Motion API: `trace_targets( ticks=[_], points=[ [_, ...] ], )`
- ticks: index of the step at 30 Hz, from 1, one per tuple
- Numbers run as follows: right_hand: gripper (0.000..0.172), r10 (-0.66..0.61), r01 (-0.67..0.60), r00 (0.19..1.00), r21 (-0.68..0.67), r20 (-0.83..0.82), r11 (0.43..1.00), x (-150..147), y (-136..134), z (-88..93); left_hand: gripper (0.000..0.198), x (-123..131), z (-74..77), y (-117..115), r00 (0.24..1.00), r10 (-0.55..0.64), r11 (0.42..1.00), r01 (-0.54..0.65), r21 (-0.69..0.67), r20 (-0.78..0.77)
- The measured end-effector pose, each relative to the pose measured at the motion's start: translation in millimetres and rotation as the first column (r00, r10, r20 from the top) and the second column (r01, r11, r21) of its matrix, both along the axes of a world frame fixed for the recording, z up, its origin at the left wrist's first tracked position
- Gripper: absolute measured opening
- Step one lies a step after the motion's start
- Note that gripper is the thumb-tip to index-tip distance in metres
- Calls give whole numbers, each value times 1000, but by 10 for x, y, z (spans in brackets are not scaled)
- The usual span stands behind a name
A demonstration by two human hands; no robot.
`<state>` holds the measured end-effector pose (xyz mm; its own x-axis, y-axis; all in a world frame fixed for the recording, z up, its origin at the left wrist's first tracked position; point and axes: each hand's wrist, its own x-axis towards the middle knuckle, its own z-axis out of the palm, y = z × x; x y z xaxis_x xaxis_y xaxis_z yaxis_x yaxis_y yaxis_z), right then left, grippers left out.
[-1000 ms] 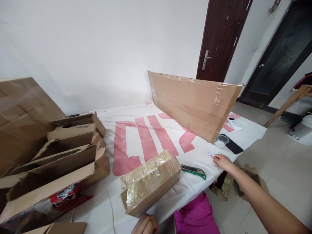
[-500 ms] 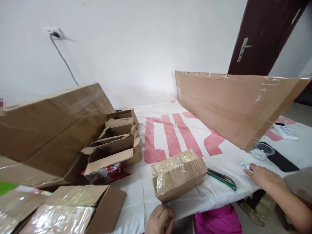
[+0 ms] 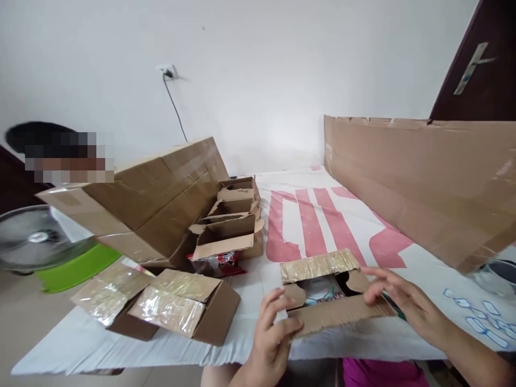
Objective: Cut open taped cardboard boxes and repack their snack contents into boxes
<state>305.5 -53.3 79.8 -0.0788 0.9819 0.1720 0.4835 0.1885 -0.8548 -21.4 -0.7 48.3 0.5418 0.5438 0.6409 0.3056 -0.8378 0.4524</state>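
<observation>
A small taped cardboard box point(image 3: 322, 290) lies at the near edge of the table, its top flaps now apart with a printed packet showing inside. My left hand point(image 3: 271, 336) grips the near flap at its left end. My right hand point(image 3: 403, 303) touches the right end of the same box, fingers spread over the flap. The green utility knife is mostly hidden behind my right hand.
A long cardboard sheet point(image 3: 419, 180) stands at the right. Large box point(image 3: 149, 196), several opened small boxes point(image 3: 229, 220) and a taped open box point(image 3: 181, 306) lie at the left. White table cover with red marks point(image 3: 318, 226). Fan point(image 3: 32, 239) and a person at far left.
My view has swung left. My right hand came back from the small labels at the right to the taped box, my left hand rose to it, and the box's flaps now stand apart.
</observation>
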Motion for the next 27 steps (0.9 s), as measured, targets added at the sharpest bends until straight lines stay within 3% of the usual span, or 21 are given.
trace_targets(
  ticks=[2, 5, 10, 13, 16, 20, 23, 25, 27],
  points=[
    [43, 106, -104, 991, -22, 78, 994, -129, -21, 15, 27, -9, 38, -38, 995, -76, 997, 77, 15, -68],
    [29, 188, -240, 908, 96, 375, 966, -296, -34, 11, 28, -8, 44, -81, 981, -92, 994, 101, 46, -172],
    [35, 56, -329, 770, 320, 636, 888, -492, 51, 16, 27, 181, 99, -66, 962, 179, 977, -149, 154, -204],
    [30, 82, -371, 694, 258, 715, 892, -598, 155, 33, 31, 348, 207, 6, 929, 81, 991, -36, 132, -360],
    [36, 58, -324, 585, 167, 809, 931, -663, 262, 74, 30, 426, 320, 87, 874, 87, 996, -59, 72, -477],
    [47, -111, -273, 481, 269, 870, 924, -564, 357, 187, 28, 380, 392, 133, 834, 178, 983, -128, 131, -522],
    [43, -211, -125, 398, 280, 893, 952, -397, 395, 250, 39, 330, 357, 120, 829, 255, 965, -188, 182, -498],
    [41, -184, -18, 338, 202, 923, 979, -315, 416, 263, 53, 305, 289, 105, 826, 339, 941, -286, 183, -450],
    [37, -170, -17, 334, 187, 927, 982, -291, 444, 269, 66, 276, 193, 91, 825, 403, 915, -378, 143, -397]
  ],
)
